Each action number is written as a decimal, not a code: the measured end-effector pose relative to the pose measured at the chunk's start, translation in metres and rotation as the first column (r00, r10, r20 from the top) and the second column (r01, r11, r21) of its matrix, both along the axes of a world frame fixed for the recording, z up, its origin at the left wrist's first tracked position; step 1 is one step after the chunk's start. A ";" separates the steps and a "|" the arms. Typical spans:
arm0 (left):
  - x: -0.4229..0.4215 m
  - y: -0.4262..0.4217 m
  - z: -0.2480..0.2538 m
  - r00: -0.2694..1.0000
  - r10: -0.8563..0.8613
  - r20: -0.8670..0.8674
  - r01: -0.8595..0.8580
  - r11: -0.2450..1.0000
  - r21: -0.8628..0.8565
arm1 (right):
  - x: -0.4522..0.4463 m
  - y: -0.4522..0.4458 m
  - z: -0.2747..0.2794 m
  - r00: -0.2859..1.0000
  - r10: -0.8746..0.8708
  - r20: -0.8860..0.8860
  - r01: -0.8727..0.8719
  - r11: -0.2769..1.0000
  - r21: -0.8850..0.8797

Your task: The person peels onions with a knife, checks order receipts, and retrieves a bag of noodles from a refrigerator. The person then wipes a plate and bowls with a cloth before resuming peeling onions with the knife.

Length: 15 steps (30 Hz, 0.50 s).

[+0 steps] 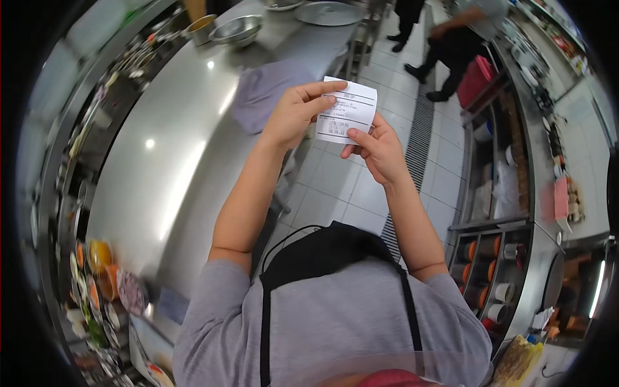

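A white printed paper slip [353, 111] is held up in front of the black apron, over the tiled floor. My left hand [298, 113] pinches its upper left part between thumb and fingers. At the lower right edge, my right hand [379, 149] grips the slip, thumb on the front and fingers partly hidden behind it. Lines of dark print face me. Left of the slip, a crumpled lilac cloth [256, 93] lies on the steel counter [155, 148].
Metal bowls [236, 31] and a round tray [330, 13] stand at the counter's far end. Food containers [100, 256] line the lower left. Two people are ahead on the right, near a red bin [476, 80]. Shelves with bowls [504, 292] run along the right.
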<state>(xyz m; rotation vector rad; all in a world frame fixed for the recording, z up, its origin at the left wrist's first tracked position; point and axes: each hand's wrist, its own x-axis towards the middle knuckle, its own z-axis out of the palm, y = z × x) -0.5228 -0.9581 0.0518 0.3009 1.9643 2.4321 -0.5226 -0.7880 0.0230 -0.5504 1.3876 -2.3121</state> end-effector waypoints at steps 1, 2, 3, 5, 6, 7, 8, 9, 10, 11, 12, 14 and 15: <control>-0.021 0.018 0.000 0.999 -0.034 0.009 0.034 0.999 0.015 | -0.016 0.016 0.001 0.999 -0.041 0.005 0.041 0.999 0.019; -0.042 0.033 0.001 0.998 -0.065 0.010 0.064 0.998 0.029 | -0.034 0.031 0.004 0.997 -0.079 0.001 0.079 0.996 0.037; -0.064 0.048 0.001 0.996 -0.092 0.016 0.091 0.995 0.046 | -0.052 0.047 0.005 0.994 -0.106 -0.008 0.106 0.993 0.041; -0.109 0.074 0.000 0.993 -0.120 0.007 0.119 0.990 0.075 | -0.089 0.076 0.006 0.989 -0.147 -0.014 0.148 0.988 0.053; -0.130 0.085 -0.002 0.992 -0.128 0.008 0.126 0.988 0.088 | -0.107 0.091 0.004 0.985 -0.171 -0.014 0.172 0.979 0.105; -0.152 0.094 -0.004 0.991 -0.133 0.011 0.131 0.986 0.100 | -0.124 0.103 0.002 0.981 -0.195 -0.015 0.195 0.974 0.112; -0.174 0.101 -0.005 0.990 -0.143 -0.003 0.142 0.983 0.112 | -0.141 0.112 0.003 0.976 -0.215 -0.019 0.216 0.969 0.116; -0.196 0.111 -0.005 0.989 -0.148 -0.010 0.148 0.982 0.113 | -0.161 0.122 0.002 0.972 -0.235 -0.028 0.237 0.964 0.118; -0.217 0.121 -0.004 0.988 -0.153 -0.015 0.154 0.982 0.114 | -0.181 0.131 -0.001 0.966 -0.256 -0.035 0.258 0.959 0.119; -0.240 0.131 -0.004 0.987 -0.158 -0.022 0.159 0.981 0.114 | -0.202 0.138 -0.003 0.960 -0.276 -0.044 0.280 0.953 0.121; -0.264 0.140 -0.006 0.985 -0.171 -0.025 0.173 0.979 0.112 | -0.224 0.146 -0.005 0.953 -0.296 -0.056 0.301 0.946 0.122; -0.315 0.157 -0.008 0.979 -0.201 -0.034 0.204 0.973 0.107 | -0.270 0.161 -0.006 0.937 -0.338 -0.093 0.347 0.929 0.124; -0.342 0.166 -0.011 0.976 -0.217 -0.029 0.219 0.970 0.109 | -0.292 0.169 -0.006 0.926 -0.363 -0.106 0.374 0.919 0.126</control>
